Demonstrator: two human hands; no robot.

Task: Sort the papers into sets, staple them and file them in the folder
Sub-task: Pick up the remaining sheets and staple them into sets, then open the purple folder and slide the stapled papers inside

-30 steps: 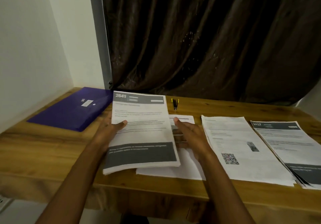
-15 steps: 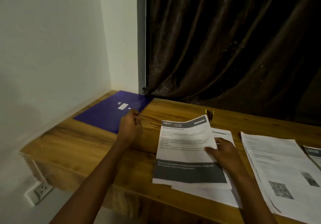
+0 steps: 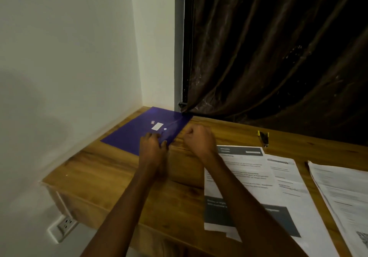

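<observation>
Both hands have moved to the folder since half a second earlier; the right hand (image 3: 200, 138) has released the set (image 3: 237, 179), which now lies flat on the surface (image 3: 111, 179), partly over another sheet (image 3: 288, 179).

Left hand (image 3: 152, 147): its fingers (image 3: 159, 137) rest on the near right edge of the folder (image 3: 143, 129); whether they pinch the cover or only press on it cannot be told, as the frame is blurred there. Right hand: fingers curled into a loose fist just beside the folder's right edge, above the surface; whether they grip anything cannot be told.

Folder: purple, flat and closed, in the far left corner of the surface, against the wall (image 3: 69, 77) and under the curtain (image 3: 278, 57) hem. Stapler (image 3: 263, 138): well apart to the right, near the curtain. Further stack (image 3: 342, 193): at the right edge of view.

Step in hand, as judged: filing. The hands appear to be preparing to open or draw the folder nearer.

Next move calls for:
- a firm pinch on the cover edge only, so that the cover lifts and the back stays down
- one hand holding the folder steady
- the set brought across from the right and slid in square

Whether the set is stapled cannot be seen
</observation>
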